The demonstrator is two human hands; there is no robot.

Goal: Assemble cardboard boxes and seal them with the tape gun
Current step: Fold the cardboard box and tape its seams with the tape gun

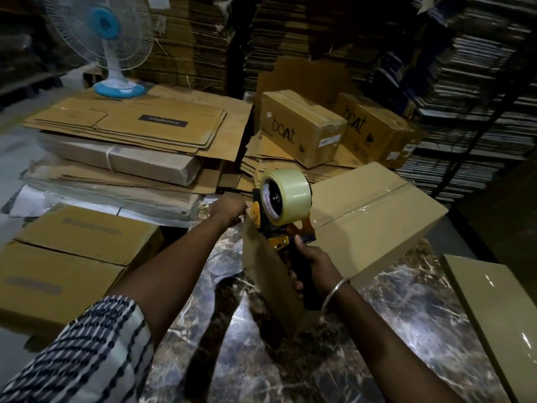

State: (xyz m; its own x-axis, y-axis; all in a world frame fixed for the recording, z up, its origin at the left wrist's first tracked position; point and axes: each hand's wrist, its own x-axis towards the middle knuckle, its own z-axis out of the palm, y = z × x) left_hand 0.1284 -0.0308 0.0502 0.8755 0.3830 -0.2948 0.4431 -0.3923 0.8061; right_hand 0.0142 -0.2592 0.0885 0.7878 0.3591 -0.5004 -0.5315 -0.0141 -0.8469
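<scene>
A plain brown cardboard box [369, 216] stands tilted on the marble floor, clear tape running along its top seam. My right hand [311, 263] grips the black handle of a yellow tape gun [279, 216], whose clear tape roll [286, 194] sits at the box's near top edge. My left hand [229, 209] has its fingers curled at the box's left top corner, just left of the gun; I cannot see what they pinch. The box's near side face [270, 283] points toward me.
Flattened cartons [125, 123] lie stacked at the left behind a sealed box [72, 257]. Two "boat" boxes [302, 126] sit at the back. A blue table fan [107, 45] stands far left. Another carton [499, 315] lies at the right edge. Tall cardboard stacks fill the background.
</scene>
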